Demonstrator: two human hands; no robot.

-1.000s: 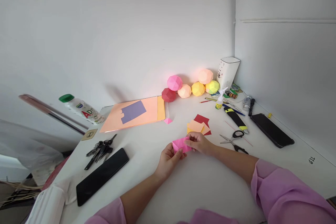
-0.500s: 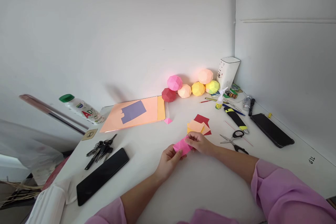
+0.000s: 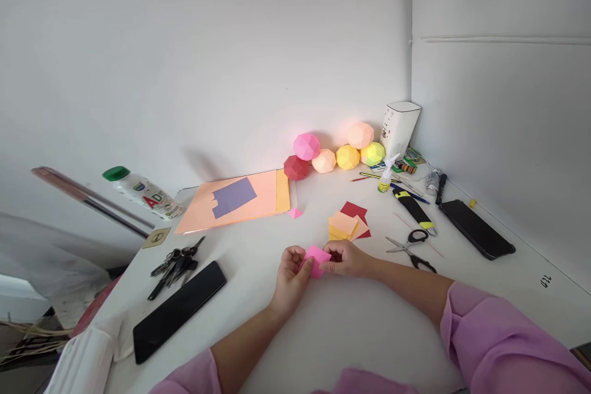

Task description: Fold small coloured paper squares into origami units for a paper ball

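Note:
A small piece of bright pink paper (image 3: 317, 260) is held between both hands above the white table. My left hand (image 3: 292, 280) pinches its left side, thumb on top. My right hand (image 3: 347, 258) grips its right edge between thumb and fingers. Just beyond the hands lie cut pieces of red (image 3: 354, 212), peach (image 3: 342, 222) and yellow paper (image 3: 338, 233), overlapping. A small folded pink paper piece (image 3: 295, 213) sits farther back. Scissors (image 3: 408, 250) with black handles lie spread to the right of my right hand.
Faceted paper balls (image 3: 307, 146) stand along the wall. A glue bottle (image 3: 384, 181), a box cutter (image 3: 413, 210) and a black case (image 3: 478, 228) are at right. At left are peach sheets (image 3: 196, 212), keys (image 3: 178, 263), a phone (image 3: 180, 312) and a white bottle (image 3: 148, 196).
The pink paper has been turned between my hands and looks smaller and squarer. My left fingers have shifted their hold, and my right hand has come slightly down and nearer.

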